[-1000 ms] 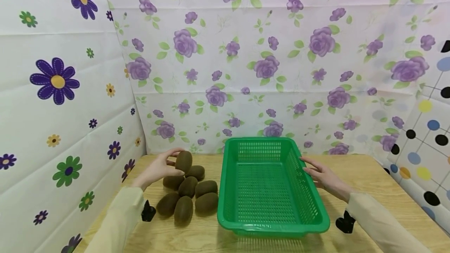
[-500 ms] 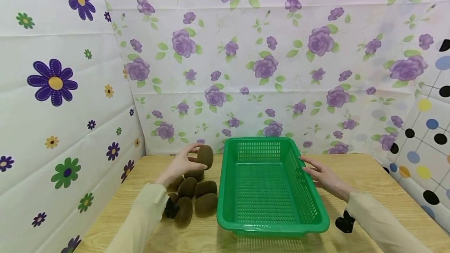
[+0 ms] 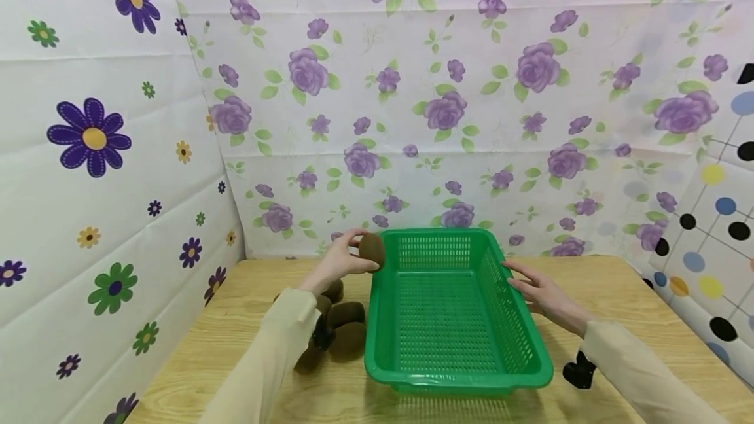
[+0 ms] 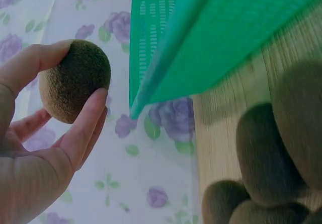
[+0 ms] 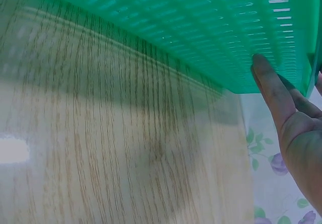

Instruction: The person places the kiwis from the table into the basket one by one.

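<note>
My left hand holds a brown fuzzy kiwi between thumb and fingers, raised at the far left corner of a green plastic basket. In the left wrist view the kiwi shows apart from the basket's wall. At the basket's right side, my right hand grips the rim; the right wrist view shows one finger laid along the slotted outer wall. No fruit shows inside the basket. Several more kiwis lie on the table left of it, partly hidden by my left forearm.
Everything stands on a light wood-grain table. A white curtain with purple roses hangs right behind the table, and a flowered sheet runs along the left. Black wrist mounts hang under both sleeves.
My left hand has carried the kiwi rightward and slightly up, from over the pile to the basket's left rim. The right hand and basket have stayed in place.
</note>
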A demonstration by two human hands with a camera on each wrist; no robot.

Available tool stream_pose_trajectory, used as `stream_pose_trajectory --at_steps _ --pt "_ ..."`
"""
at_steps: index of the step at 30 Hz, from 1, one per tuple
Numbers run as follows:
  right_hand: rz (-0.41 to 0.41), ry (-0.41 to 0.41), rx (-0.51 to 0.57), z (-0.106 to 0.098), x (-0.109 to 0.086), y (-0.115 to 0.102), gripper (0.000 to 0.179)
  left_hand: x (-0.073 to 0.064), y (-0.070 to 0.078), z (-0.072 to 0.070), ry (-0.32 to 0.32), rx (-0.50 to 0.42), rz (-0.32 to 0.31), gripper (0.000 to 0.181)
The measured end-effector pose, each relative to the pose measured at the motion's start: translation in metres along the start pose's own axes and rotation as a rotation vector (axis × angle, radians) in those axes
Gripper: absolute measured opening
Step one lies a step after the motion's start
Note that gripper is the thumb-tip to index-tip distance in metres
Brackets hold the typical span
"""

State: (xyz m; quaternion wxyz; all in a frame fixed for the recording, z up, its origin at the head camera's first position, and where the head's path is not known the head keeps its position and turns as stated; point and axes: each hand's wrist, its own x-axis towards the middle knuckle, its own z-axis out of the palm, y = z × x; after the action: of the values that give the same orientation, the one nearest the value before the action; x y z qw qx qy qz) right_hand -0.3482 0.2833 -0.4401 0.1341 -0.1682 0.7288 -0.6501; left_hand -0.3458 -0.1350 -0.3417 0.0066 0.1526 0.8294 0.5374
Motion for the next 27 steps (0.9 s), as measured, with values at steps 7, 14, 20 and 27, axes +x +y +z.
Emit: stream_pose_trajectory --at_steps 7,14,20,27 --pt "-0.012 -0.019 0.04 -0.002 0.0 0.001 0.057 0.017 0.007 0.028 -0.011 0.005 -0.023 0.07" --pt "-0.017 -0.026 0.036 -0.001 0.0 0.0 0.057 0.031 0.019 0.06 -0.011 0.187 -0.012 0.067" --pt "-0.016 -0.038 0.053 0.0 -0.001 -0.002 0.056 0.041 0.021 0.082 -0.001 0.15 -0.031 0.066" --pt "-0.01 -0.022 0.05 0.0 -0.001 -0.003 0.056 0.043 0.01 0.1 0.017 0.14 -0.06 0.068"
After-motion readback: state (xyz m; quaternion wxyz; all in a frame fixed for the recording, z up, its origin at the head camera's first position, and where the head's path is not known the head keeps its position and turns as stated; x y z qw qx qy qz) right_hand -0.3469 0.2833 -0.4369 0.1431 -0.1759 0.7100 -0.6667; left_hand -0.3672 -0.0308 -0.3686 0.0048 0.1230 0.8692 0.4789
